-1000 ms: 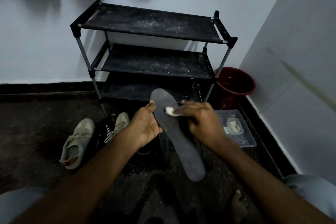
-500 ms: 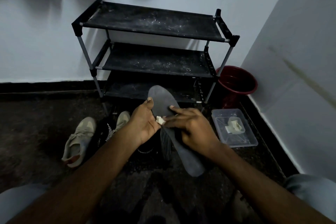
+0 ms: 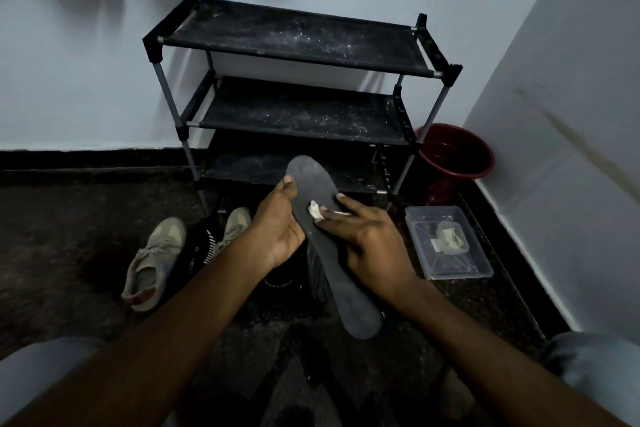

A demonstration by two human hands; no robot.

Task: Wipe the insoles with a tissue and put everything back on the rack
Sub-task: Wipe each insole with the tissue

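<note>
rack (image 3: 294, 42) open at front | floor: shoes (image 3: 152, 253) left, plastic box (image 3: 446, 243), bucket (image 3: 453, 152) right

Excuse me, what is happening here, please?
A person is wiping a dark insole. The left hand grips its edge near the toe end, while the right hand presses a small white tissue onto its upper surface. A pair of beige sneakers lies on the floor in front of the black shoe rack, not yet put back.

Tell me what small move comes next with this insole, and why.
Probably stroke the tissue down toward the heel: the right hand holds it against the upper half of the insole, the left hand grips the edge, and the long lower stretch lies below it.
</note>
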